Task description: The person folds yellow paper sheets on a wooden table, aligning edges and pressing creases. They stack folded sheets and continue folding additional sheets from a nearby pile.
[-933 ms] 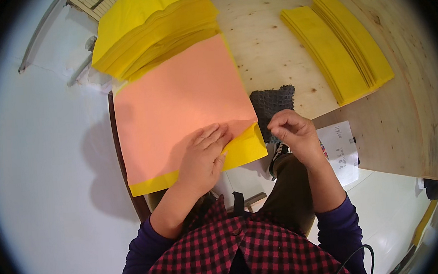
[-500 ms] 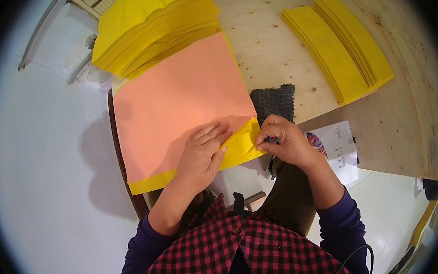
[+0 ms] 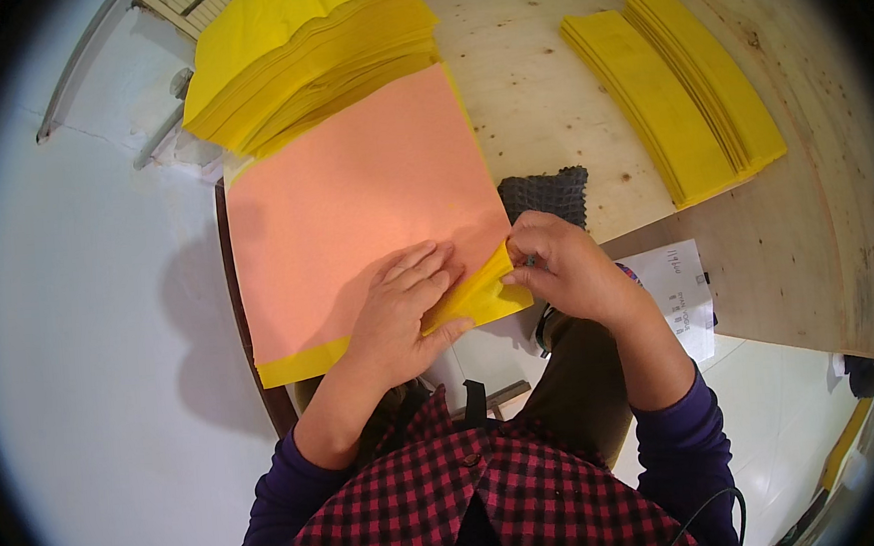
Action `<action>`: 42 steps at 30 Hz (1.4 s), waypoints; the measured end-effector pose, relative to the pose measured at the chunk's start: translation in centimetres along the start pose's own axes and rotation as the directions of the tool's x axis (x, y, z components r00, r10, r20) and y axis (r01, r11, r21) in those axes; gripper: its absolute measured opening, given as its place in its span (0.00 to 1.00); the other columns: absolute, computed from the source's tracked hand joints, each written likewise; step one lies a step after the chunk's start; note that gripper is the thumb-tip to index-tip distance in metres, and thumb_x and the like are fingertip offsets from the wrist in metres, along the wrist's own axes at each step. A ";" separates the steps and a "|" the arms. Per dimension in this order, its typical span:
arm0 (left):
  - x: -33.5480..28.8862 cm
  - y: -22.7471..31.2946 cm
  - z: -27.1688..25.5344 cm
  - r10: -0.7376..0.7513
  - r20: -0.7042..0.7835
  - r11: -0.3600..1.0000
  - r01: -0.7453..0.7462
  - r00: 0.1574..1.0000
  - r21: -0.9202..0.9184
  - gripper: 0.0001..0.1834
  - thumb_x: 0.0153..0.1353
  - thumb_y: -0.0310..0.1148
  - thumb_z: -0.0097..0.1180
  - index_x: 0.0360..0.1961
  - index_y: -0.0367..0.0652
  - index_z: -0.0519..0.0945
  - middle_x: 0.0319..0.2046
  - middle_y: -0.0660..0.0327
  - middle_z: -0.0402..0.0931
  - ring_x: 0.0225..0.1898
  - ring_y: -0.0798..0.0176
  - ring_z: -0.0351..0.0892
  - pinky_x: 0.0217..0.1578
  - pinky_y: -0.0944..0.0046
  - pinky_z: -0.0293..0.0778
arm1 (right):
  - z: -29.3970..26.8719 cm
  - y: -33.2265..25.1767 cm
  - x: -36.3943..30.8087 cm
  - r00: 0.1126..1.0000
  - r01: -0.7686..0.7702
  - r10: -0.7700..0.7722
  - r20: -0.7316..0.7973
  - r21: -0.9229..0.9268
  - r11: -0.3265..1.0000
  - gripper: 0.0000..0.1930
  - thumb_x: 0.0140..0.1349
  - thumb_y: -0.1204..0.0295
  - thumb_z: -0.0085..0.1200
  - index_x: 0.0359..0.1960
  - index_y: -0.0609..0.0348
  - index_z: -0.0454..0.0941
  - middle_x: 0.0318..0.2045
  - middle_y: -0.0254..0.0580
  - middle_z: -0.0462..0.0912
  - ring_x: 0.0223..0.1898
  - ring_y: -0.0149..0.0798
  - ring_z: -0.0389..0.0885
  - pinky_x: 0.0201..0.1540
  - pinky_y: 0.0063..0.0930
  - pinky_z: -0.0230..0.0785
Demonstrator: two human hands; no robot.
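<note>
A pink sheet (image 3: 352, 188) lies over a yellow sheet (image 3: 303, 365) at the near left of the table, with a yellow strip showing along the near edge. My left hand (image 3: 391, 311) rests flat on the pink sheet by that edge, fingers stretched out and thumb out over the yellow strip. At the near right corner my right hand (image 3: 572, 270) pinches the yellow sheet's edge, which is lifted and partly turned up against the pink sheet. The fingertips of the right hand are partly hidden behind one another.
A thick stack of yellow sheets (image 3: 308, 46) stands behind the pink sheet. Two folded yellow piles (image 3: 662, 109) lie at the right of the wooden table (image 3: 515, 78). A dark grey textured cloth (image 3: 557, 196) is beyond my right hand. A white printed box (image 3: 684, 298) sits below the table edge.
My right hand has moved slightly up and away from me, raising the yellow edge toward the pink sheet. My left thumb has spread further to the right; the left palm stays put.
</note>
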State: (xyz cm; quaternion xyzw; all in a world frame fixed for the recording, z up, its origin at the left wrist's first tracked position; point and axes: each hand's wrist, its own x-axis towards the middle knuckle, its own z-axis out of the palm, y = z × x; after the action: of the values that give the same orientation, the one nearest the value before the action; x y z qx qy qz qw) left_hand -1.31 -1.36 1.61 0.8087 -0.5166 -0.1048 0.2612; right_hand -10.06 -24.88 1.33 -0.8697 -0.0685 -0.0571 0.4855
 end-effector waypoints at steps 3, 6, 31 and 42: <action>-0.1 0.2 0.1 -0.021 0.008 1.000 0.020 1.000 0.013 0.24 0.60 0.33 0.54 0.57 0.34 0.76 0.62 0.48 0.70 0.67 0.46 0.64 0.67 0.49 0.57 | 0.1 -0.3 0.5 1.000 -0.026 0.026 -0.009 0.004 1.000 0.08 0.54 0.77 0.62 0.29 0.63 0.73 0.28 0.43 0.73 0.34 0.44 0.74 0.36 0.32 0.67; 0.0 -0.3 0.4 -0.017 -0.021 1.000 0.016 1.000 -0.026 0.23 0.60 0.31 0.51 0.57 0.37 0.76 0.61 0.49 0.72 0.67 0.49 0.64 0.67 0.50 0.57 | 0.4 -0.1 0.4 0.992 -0.047 0.062 -0.114 0.136 0.990 0.07 0.56 0.79 0.62 0.30 0.63 0.74 0.28 0.38 0.72 0.33 0.36 0.73 0.36 0.26 0.67; -0.2 -0.9 0.5 -0.088 0.026 0.986 0.091 0.996 -0.139 0.23 0.63 0.29 0.46 0.60 0.38 0.74 0.63 0.50 0.69 0.68 0.49 0.61 0.68 0.51 0.53 | 1.0 3.3 -1.7 0.998 -0.031 0.031 -0.061 0.007 0.999 0.06 0.52 0.79 0.64 0.30 0.62 0.79 0.28 0.41 0.75 0.35 0.42 0.75 0.38 0.30 0.69; -0.1 -1.0 0.5 -0.077 0.013 0.981 0.079 0.997 -0.175 0.24 0.62 0.27 0.47 0.60 0.38 0.74 0.62 0.51 0.70 0.68 0.49 0.62 0.68 0.51 0.54 | 1.3 9.2 0.1 0.924 -0.376 0.335 -0.183 -0.277 0.885 0.12 0.51 0.70 0.65 0.35 0.59 0.79 0.35 0.49 0.80 0.40 0.54 0.79 0.41 0.42 0.71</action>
State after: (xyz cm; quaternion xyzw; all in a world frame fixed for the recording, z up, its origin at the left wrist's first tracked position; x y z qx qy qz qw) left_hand -0.79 -1.07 0.63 0.8018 -0.4740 -0.1623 0.3256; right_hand -8.30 -28.51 -7.06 -0.9265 0.1336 -0.0332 0.3502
